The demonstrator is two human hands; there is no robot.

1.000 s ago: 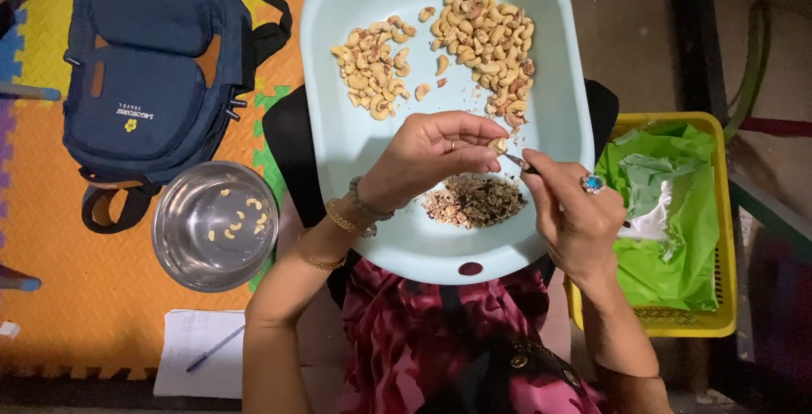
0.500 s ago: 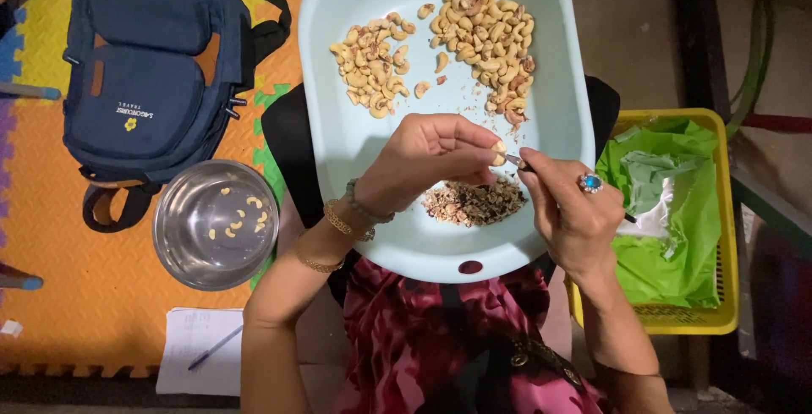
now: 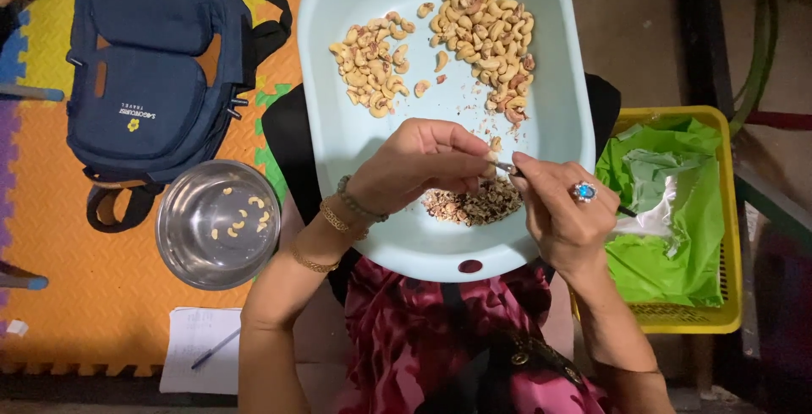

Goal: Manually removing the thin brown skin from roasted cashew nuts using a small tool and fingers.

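Observation:
A pale blue oval tub (image 3: 355, 135) rests on my lap. Two heaps of cashew nuts (image 3: 482, 29) lie at its far end, a smaller heap (image 3: 372, 63) to their left. A pile of brown peeled skins (image 3: 472, 205) lies near me. My left hand (image 3: 419, 164) pinches a single cashew (image 3: 493, 148) over the skins. My right hand (image 3: 562, 215), with a blue-stoned ring, holds a small thin blade (image 3: 505, 165) whose tip touches that nut.
A steel bowl (image 3: 218, 224) with several cashews stands on the orange foam mat at my left. A dark blue backpack (image 3: 156, 67) lies beyond it. A yellow basket (image 3: 677, 219) with green plastic sits at my right. Paper and pen (image 3: 203, 355) lie near left.
Both hands stay over the skins pile with small finger movements on the nut. Nothing else has moved.

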